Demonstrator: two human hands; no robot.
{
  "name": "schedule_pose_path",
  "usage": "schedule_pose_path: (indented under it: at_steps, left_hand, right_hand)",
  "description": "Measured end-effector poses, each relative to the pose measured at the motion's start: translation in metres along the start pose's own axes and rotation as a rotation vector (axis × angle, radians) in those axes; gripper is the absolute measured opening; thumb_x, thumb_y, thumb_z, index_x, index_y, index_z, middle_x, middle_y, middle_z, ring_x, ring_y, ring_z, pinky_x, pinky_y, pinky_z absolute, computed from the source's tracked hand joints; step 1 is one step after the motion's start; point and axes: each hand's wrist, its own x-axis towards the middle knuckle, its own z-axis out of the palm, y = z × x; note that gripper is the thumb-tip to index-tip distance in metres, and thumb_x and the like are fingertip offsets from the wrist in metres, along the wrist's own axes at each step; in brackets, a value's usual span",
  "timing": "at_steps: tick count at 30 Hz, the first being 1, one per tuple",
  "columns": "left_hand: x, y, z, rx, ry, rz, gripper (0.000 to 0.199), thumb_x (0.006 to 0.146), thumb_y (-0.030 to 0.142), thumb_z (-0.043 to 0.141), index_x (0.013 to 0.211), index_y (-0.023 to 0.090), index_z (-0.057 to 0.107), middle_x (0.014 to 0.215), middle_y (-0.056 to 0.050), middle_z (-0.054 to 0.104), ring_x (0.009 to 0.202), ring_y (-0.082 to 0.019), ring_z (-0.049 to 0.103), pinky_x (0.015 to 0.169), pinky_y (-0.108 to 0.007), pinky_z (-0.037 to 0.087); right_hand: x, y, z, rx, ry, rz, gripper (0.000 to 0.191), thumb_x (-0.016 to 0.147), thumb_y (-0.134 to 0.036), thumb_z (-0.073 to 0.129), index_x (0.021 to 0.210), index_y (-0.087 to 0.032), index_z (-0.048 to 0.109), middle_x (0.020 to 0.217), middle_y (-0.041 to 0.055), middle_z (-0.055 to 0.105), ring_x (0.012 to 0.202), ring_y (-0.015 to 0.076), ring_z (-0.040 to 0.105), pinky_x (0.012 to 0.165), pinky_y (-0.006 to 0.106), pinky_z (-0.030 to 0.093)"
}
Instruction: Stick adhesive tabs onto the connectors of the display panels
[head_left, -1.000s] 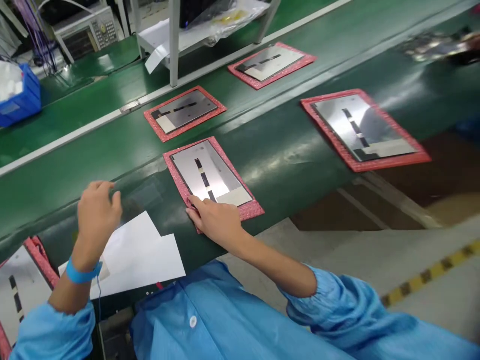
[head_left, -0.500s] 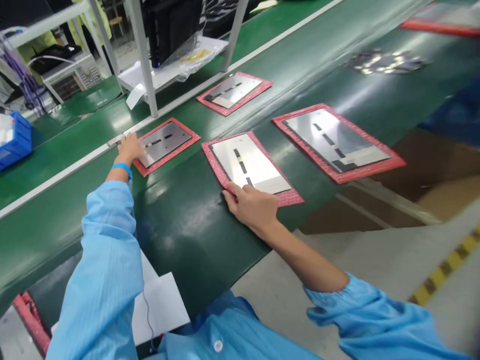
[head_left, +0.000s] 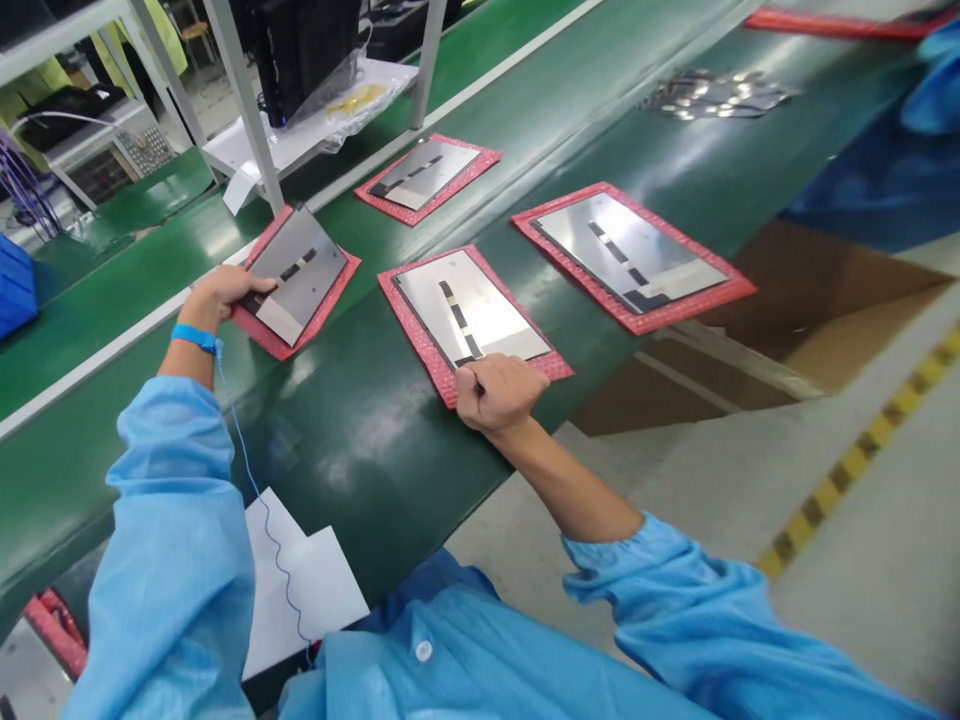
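My left hand (head_left: 229, 288) grips the left end of a thin silver display panel (head_left: 307, 285) with black strips on its back. Its thumb lies on top and that end is tilted up, with pink bubble wrap (head_left: 341, 287) around the panel. My right hand (head_left: 501, 388) is closed in a fist at the near edge of a second silver panel (head_left: 495, 305) on pink bubble wrap (head_left: 411, 320). Its curled fingers hide whatever they hold. Two similar panels lie flat farther off, one at the back (head_left: 431, 175) and one to the right (head_left: 630, 250).
A green work surface (head_left: 360, 430) runs diagonally past me. Shiny pieces (head_left: 712, 95) lie at its far end. A metal-framed shelf (head_left: 300, 145) holds a black device. Cardboard (head_left: 840, 300) stands below on the right. A blue cord (head_left: 277, 540) trails from my left wristband over white paper (head_left: 322, 580).
My left hand has raised the left end of its panel, which now sits tilted and turned. My right hand has curled from a pinch into a fist. The view has shifted slightly.
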Motion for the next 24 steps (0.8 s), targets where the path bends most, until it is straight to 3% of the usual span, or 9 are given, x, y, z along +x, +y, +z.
schedule_pose_path:
  at_steps: [4, 8, 11, 14, 18, 20, 24]
  left_hand:
    - [-0.067, 0.008, 0.010, -0.144, -0.078, -0.123, 0.017, 0.090, 0.010, 0.080, 0.106, 0.010, 0.075, 0.099, -0.010, 0.080, 0.091, -0.022, 0.077, 0.092, -0.045, 0.067]
    - [-0.158, -0.024, 0.043, -0.381, -0.101, -0.096, 0.026, 0.083, 0.019, 0.086, 0.106, 0.011, 0.077, 0.099, -0.010, 0.082, 0.092, -0.027, 0.080, 0.095, -0.047, 0.068]
    - [-0.198, -0.040, 0.085, -0.523, -0.144, -0.083, 0.026, 0.086, 0.025, 0.085, 0.106, 0.011, 0.077, 0.097, -0.011, 0.082, 0.100, -0.030, 0.080, 0.100, -0.046, 0.066]
    - [-0.199, -0.024, 0.127, -0.649, -0.224, -0.007, 0.021, 0.095, 0.025, 0.078, 0.112, 0.012, 0.076, 0.104, -0.009, 0.082, 0.112, -0.028, 0.079, 0.108, -0.044, 0.061]
    - [-0.178, 0.004, 0.176, -0.697, -0.229, 0.197, 0.025, 0.102, 0.032, 0.073, 0.120, 0.016, 0.075, 0.123, -0.007, 0.080, 0.122, -0.025, 0.075, 0.110, -0.038, 0.058]
    - [-0.174, -0.002, 0.197, -0.596, -0.182, 0.206, 0.024, 0.104, 0.032, 0.071, 0.120, 0.015, 0.074, 0.127, -0.008, 0.079, 0.121, -0.023, 0.075, 0.107, -0.034, 0.058]
    - [-0.180, -0.051, 0.220, -0.321, -0.178, 0.064, 0.031, 0.105, 0.037, 0.069, 0.126, 0.014, 0.070, 0.130, -0.012, 0.075, 0.116, -0.023, 0.074, 0.102, -0.040, 0.062]
  right_hand:
    - [-0.003, -0.009, -0.012, 0.109, 0.066, 0.161, 0.043, 0.096, -0.053, 0.051, 0.062, -0.028, 0.042, 0.066, 0.0077, 0.048, 0.077, 0.0274, 0.057, 0.079, 0.043, 0.043]
    - [-0.012, -0.032, -0.025, 0.319, 0.097, 0.321, 0.054, 0.103, -0.068, 0.041, 0.074, -0.026, 0.058, 0.073, 0.0100, 0.060, 0.083, 0.0285, 0.063, 0.080, 0.042, 0.050]
    - [-0.006, -0.048, -0.034, 0.537, -0.023, 0.423, 0.074, 0.102, -0.085, 0.029, 0.080, -0.024, 0.065, 0.069, 0.0063, 0.063, 0.059, 0.0199, 0.056, 0.060, 0.035, 0.048]
    - [0.021, -0.050, -0.052, 0.713, -0.148, 0.500, 0.082, 0.096, -0.095, 0.028, 0.081, -0.024, 0.066, 0.059, 0.0009, 0.057, 0.042, 0.0132, 0.036, 0.044, 0.031, 0.037]
    - [0.069, -0.032, -0.090, 0.849, -0.181, 0.548, 0.084, 0.099, -0.093, 0.020, 0.081, -0.024, 0.064, 0.053, -0.0034, 0.047, 0.042, 0.0107, 0.027, 0.041, 0.027, 0.032]
    - [0.082, -0.019, -0.102, 0.821, -0.193, 0.575, 0.083, 0.103, -0.088, 0.017, 0.080, -0.023, 0.063, 0.054, -0.0037, 0.046, 0.041, 0.0099, 0.027, 0.041, 0.026, 0.031]
    - [0.078, 0.007, -0.093, 0.629, -0.262, 0.638, 0.045, 0.107, -0.059, 0.061, 0.089, -0.017, 0.066, 0.071, -0.0016, 0.063, 0.053, 0.0094, 0.052, 0.054, 0.024, 0.050]
